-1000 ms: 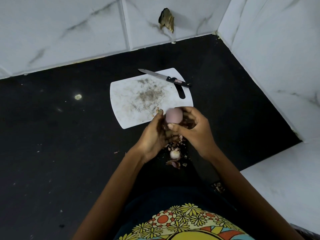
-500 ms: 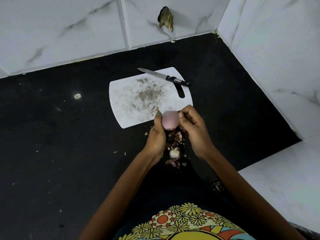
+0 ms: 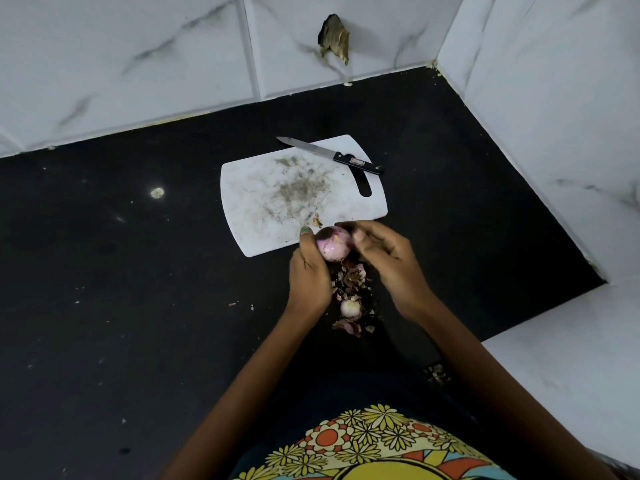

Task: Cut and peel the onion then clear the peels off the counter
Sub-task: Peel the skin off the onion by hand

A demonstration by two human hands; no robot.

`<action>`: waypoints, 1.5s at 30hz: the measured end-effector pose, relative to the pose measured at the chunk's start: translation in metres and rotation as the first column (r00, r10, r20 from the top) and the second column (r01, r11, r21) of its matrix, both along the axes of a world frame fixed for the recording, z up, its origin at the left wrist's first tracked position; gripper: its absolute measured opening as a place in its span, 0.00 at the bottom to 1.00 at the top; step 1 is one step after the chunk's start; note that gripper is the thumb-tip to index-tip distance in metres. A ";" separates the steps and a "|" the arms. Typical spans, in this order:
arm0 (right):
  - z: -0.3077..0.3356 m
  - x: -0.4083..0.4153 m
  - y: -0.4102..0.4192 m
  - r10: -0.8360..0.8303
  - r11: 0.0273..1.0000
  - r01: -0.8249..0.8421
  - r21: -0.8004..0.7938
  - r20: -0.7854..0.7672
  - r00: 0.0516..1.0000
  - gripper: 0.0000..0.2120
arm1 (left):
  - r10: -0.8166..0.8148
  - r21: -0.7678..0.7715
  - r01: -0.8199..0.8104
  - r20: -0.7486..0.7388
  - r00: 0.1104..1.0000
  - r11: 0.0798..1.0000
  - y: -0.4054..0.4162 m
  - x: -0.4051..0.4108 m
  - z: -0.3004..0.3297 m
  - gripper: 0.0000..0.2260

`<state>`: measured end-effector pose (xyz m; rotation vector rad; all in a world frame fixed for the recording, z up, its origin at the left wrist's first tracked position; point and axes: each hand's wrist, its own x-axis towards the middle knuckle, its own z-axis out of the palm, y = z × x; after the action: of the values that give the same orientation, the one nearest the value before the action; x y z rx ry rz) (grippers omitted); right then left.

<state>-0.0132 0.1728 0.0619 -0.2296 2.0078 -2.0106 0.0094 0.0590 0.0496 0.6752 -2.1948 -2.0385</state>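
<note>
- Change vs half a second back: the onion (image 3: pixel 333 247) sits a touch higher between the hands and shows more of its pale pink peeled side; a second back the right thumb lay across its lower front, now that thumb is up at the onion's right edge.
- Board and knife have not moved across the three frames — same for the peel pile.
- Onion position: held just above the near edge of the white cutting board (image 3: pixel 263 202), clamped between both hands, left hand on its left flank, right hand on its right.
- Left hand (image 3: pixel 309 275): fingers curled under and behind the onion, thumb up along its left side — it is gripping the onion.
- Right hand (image 3: pixel 388 258): thumb and forefinger pinch at the onion's upper right edge; other fingers loosely curled below. Cannot tell if a strip of skin is between the fingertips — blurred there.
- Peels (image 3: pixel 350 276) lie in a loose heap on the black counter (image 3: pixel 138 306) directly under the hands, near the board's front edge.
- A small pale cut-off onion end (image 3: pixel 349 307) sits in that heap, nearer the person.
- Knife (image 3: pixel 329 154) rests across the board's far corner, black handle to the right, well apart from both hands.
</note>
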 end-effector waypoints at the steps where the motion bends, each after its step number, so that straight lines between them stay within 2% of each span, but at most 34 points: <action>1: 0.001 0.003 0.000 0.020 1.000 -0.020 -0.016 0.001 1.000 0.09 | 0.030 -0.026 -0.031 -0.043 0.999 0.999 -0.002 0.000 0.002 0.18; 3: 0.000 0.008 -0.002 0.008 0.999 -0.007 -0.048 0.011 1.000 0.12 | 0.060 -0.077 -0.068 -0.097 0.993 0.995 -0.004 0.000 0.000 0.20; 8: -0.004 0.015 -0.017 -0.055 0.944 0.122 -0.305 0.219 0.974 0.10 | 0.084 -0.285 -0.127 -0.161 0.983 0.950 -0.004 0.004 -0.003 0.29; 11: 0.000 0.015 -0.024 -0.044 0.903 0.166 -0.396 0.300 0.953 0.10 | 0.075 -0.366 -0.137 -0.177 0.981 0.921 -0.004 0.005 -0.004 0.32; 14: 0.003 0.010 -0.030 -0.122 0.920 0.225 -0.321 0.310 0.943 0.05 | 0.016 -0.453 -0.115 -0.216 0.976 0.884 -0.002 0.008 0.000 0.29; 16: 0.001 0.006 -0.032 -0.219 0.941 0.275 -0.197 0.267 0.939 0.08 | -0.006 -0.471 -0.103 -0.225 0.974 0.876 0.000 0.010 -0.001 0.29; 20: -0.004 0.001 -0.034 -0.307 0.950 0.312 -0.021 0.125 0.943 0.15 | 0.053 -0.403 -0.115 -0.162 0.985 0.908 0.001 0.007 -0.003 0.30; 22: -0.006 0.002 -0.033 -0.319 0.948 0.318 0.027 0.062 0.946 0.18 | 0.041 -0.370 -0.090 -0.139 0.989 0.925 0.000 0.003 -0.002 0.25; 24: -0.008 0.004 -0.034 -0.339 0.939 0.337 0.063 0.024 0.941 0.18 | 0.061 -0.277 -0.092 -0.116 0.991 0.956 -0.002 -0.001 -0.006 0.24; 26: -0.010 0.009 -0.036 -0.358 0.930 0.356 0.097 0.011 0.934 0.16 | 0.096 -0.148 -0.105 -0.068 0.993 0.983 -0.003 -0.003 -0.012 0.28; 28: -0.010 0.011 -0.039 -0.397 0.914 0.391 0.110 0.036 0.917 0.13 | 0.116 -0.035 -0.117 -0.024 0.993 0.993 0.000 -0.003 -0.014 0.27; 31: -0.015 0.007 -0.039 -0.454 0.891 0.447 0.078 0.156 0.877 0.12 | 0.097 0.042 -0.097 0.016 0.995 0.994 0.009 0.002 -0.005 0.22; 33: -0.018 0.004 -0.036 -0.479 0.877 0.475 0.068 0.196 0.856 0.13 | 0.054 0.077 -0.056 0.034 0.998 0.995 0.012 0.006 0.000 0.22; 34: -0.019 0.003 -0.034 -0.491 0.871 0.487 0.071 0.199 0.848 0.13 | 0.004 0.026 -0.004 0.000 1.000 1.000 0.012 0.008 -0.001 0.22; 36: -0.019 0.003 -0.032 -0.502 0.865 0.496 0.083 0.200 0.842 0.13 | -0.144 -0.190 0.128 -0.070 0.987 0.973 0.008 0.010 -0.003 0.19; 38: -0.019 0.004 -0.031 -0.495 0.868 0.492 0.065 0.197 0.847 0.13 | -0.228 -0.363 0.196 -0.049 0.972 0.911 0.006 0.010 -0.006 0.18; 42: -0.019 0.007 -0.033 -0.495 0.869 0.485 0.097 0.129 0.859 0.13 | -0.189 -0.501 0.116 -0.098 0.977 0.858 0.006 0.010 -0.007 0.26; 45: -0.020 0.008 -0.035 -0.476 0.879 0.467 0.095 0.129 0.870 0.12 | -0.140 -0.525 0.056 -0.122 0.983 0.849 0.004 0.009 -0.006 0.24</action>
<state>-0.0048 0.1381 0.0418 0.4617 2.1769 -2.1485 0.0189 0.0626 0.0440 0.3309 -2.5554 -1.3548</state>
